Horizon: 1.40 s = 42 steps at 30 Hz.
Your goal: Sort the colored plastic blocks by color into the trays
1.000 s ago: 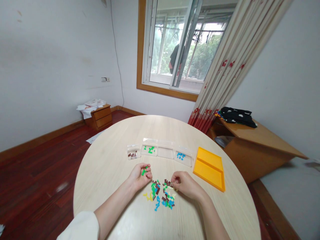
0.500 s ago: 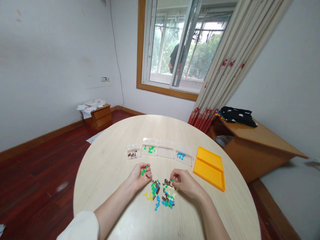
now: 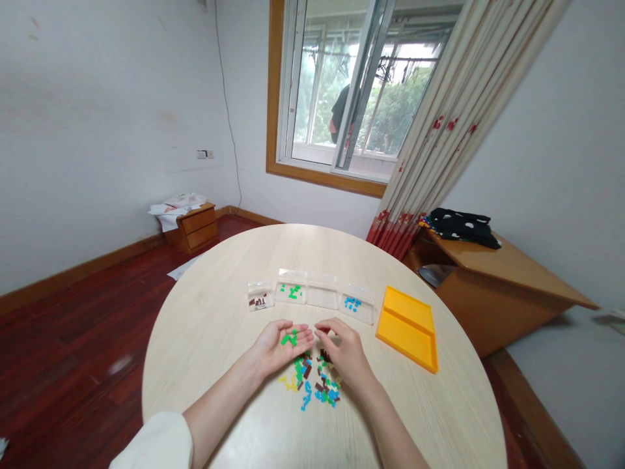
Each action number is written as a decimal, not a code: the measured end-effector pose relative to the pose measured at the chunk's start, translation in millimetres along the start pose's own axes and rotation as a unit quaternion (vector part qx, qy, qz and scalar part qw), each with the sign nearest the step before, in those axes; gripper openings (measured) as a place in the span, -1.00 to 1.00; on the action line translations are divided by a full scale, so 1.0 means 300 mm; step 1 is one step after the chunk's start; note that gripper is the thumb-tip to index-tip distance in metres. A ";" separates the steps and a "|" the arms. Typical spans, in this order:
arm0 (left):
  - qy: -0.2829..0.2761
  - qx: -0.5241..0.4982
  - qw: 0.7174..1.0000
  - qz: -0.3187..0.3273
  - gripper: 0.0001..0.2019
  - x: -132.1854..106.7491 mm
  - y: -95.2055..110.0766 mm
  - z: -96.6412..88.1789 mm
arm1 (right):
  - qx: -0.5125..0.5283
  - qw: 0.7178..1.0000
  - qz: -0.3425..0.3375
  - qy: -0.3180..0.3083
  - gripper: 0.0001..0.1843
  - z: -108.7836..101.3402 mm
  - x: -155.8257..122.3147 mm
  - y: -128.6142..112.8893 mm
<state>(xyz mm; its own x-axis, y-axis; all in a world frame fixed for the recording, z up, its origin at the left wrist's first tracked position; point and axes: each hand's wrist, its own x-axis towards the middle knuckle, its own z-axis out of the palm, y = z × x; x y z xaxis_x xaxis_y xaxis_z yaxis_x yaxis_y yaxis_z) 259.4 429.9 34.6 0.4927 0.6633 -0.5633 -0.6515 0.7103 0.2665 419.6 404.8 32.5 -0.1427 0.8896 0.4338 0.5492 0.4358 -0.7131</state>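
My left hand [image 3: 283,344] lies palm up on the round table [image 3: 209,339], fingers loosely cupped, with a few green pieces [image 3: 290,339] resting in it. My right hand [image 3: 342,348] sits just to its right, its fingertips pinched together close to the left fingertips; what they hold is too small to make out. Below and between both hands lies a pile of small plastic pieces [image 3: 312,381] in green, brown, blue and yellow.
Beyond the hands stands a row of clear trays: one with brown pieces [image 3: 258,301], one with green [image 3: 291,292], one that looks empty [image 3: 322,294], one with blue [image 3: 359,304]. An orange tray [image 3: 407,326] lies at the right. A wooden desk [image 3: 493,280] stands beyond the table.
My left hand has opened from a loose fist to palm up, showing the green pieces. My right hand has moved left and forward from the pile to the left fingertips.
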 end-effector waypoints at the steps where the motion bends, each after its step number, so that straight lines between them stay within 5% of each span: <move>1: -0.016 0.002 1.000 -0.007 -0.83 -0.001 -0.001 -0.001 | 0.005 1.000 -0.021 -0.006 -0.86 0.019 -0.003 -0.010; 6: -0.052 -0.008 0.999 -0.010 -0.81 0.005 -0.005 -0.011 | -0.001 0.998 -0.066 0.016 -0.75 0.056 -0.015 -0.020; 13: 0.042 -0.056 0.997 0.022 -0.90 0.020 0.007 -0.009 | -0.018 0.997 -0.007 0.079 -0.79 0.019 0.002 0.041; 23: 0.018 -0.114 0.993 0.037 -0.85 0.018 0.050 -0.026 | -0.275 0.961 -0.016 -0.015 -0.49 0.110 0.083 0.099; 31: 0.044 -0.101 0.992 0.068 -0.84 0.011 0.074 -0.015 | -0.322 0.946 -0.022 -0.017 -0.80 0.174 0.138 0.062; 42: 0.065 -0.118 0.962 0.239 -0.81 -0.015 0.129 0.005 | -0.292 0.951 -0.089 -0.043 -0.87 0.086 0.059 -0.011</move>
<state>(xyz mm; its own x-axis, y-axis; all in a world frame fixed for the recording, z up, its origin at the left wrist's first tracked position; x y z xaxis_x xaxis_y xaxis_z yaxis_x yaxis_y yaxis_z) 232.8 454.8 48.7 0.0383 0.8547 -0.5177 -0.9061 0.2482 0.3427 393.9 422.5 28.2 -0.3294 0.8277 0.4543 0.8703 0.4527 -0.1939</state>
